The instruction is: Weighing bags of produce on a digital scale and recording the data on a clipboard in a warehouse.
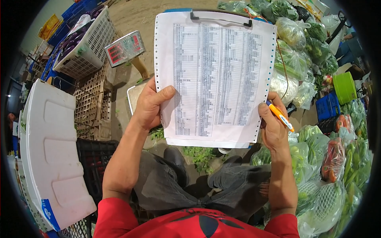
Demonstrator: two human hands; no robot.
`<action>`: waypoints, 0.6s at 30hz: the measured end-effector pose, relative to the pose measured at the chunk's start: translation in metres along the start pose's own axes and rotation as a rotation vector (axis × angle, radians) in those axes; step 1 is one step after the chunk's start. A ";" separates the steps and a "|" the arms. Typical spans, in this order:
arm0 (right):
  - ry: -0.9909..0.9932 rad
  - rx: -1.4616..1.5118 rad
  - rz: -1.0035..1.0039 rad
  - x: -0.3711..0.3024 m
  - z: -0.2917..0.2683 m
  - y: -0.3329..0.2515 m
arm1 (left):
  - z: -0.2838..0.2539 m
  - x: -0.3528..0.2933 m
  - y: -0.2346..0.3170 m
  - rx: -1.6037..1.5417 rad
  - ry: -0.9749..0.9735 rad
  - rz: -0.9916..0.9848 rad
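White printed sheets (217, 79) lie on a blue-edged clipboard (178, 10), held under a dark clip (222, 19) at its top edge. The clipboard is up in front of the person's body, between both hands. The left hand (152, 104) closes on its left edge below the middle, thumb flat on the paper. The right hand (274, 125) grips the right edge near the lower corner and also holds an orange-and-white pen (281, 116), slanting outward past that edge.

Floor (135, 16) stretches beyond the top edge, giving open room ahead; a narrower strip on the left holds a scale display (125, 48) on a post. Farther left, a white crate (85, 45) of eggplants and a white foam box (53, 150) bound the space. Bagged vegetables (293, 59) crowd the right side, close to the clipboard's upper right corner in view.
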State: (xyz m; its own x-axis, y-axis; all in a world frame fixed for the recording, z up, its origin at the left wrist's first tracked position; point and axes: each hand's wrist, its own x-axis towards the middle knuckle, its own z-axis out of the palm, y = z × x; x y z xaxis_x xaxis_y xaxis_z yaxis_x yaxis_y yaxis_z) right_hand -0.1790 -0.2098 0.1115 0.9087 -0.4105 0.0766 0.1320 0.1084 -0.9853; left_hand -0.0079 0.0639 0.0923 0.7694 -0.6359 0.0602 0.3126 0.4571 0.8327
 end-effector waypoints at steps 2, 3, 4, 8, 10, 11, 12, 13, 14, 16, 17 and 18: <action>-0.006 0.003 0.009 0.000 -0.001 0.000 | 0.001 0.001 0.000 0.000 0.002 0.000; -0.006 -0.004 -0.003 0.000 -0.001 0.001 | 0.001 0.001 0.000 0.000 0.003 0.001; -0.007 -0.011 -0.015 0.001 -0.002 0.002 | 0.002 0.001 0.000 0.000 0.004 0.001; -0.012 0.011 -0.003 0.001 -0.002 0.002 | 0.001 0.001 0.000 -0.009 0.006 -0.002; -0.008 -0.002 -0.008 0.001 -0.002 0.003 | 0.001 0.001 0.000 -0.013 0.002 -0.008; -0.008 -0.002 -0.008 0.001 -0.002 0.002 | 0.001 0.001 0.000 -0.013 0.003 -0.008; -0.009 0.008 -0.001 0.001 -0.002 0.002 | 0.001 0.001 0.000 -0.013 0.004 -0.008; -0.010 0.017 0.004 0.000 -0.001 0.001 | 0.002 0.001 0.000 -0.013 0.004 -0.008; -0.010 0.017 0.004 0.000 -0.002 0.001 | 0.002 0.000 0.000 -0.011 0.006 -0.007; -0.013 -0.001 -0.001 0.001 -0.004 0.003 | 0.003 0.000 0.001 -0.008 0.007 -0.006; -0.013 -0.001 -0.001 0.001 -0.004 0.003 | 0.003 0.000 0.001 -0.009 0.002 -0.004; -0.010 -0.003 -0.012 0.000 -0.004 0.003 | 0.003 -0.001 0.001 -0.011 -0.002 -0.002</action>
State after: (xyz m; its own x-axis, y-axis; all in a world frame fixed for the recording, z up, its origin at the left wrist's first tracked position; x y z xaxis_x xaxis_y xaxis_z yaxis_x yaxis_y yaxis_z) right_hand -0.1799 -0.2128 0.1078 0.9111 -0.4023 0.0900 0.1419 0.1010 -0.9847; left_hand -0.0098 0.0629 0.0948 0.7675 -0.6383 0.0595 0.3202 0.4622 0.8270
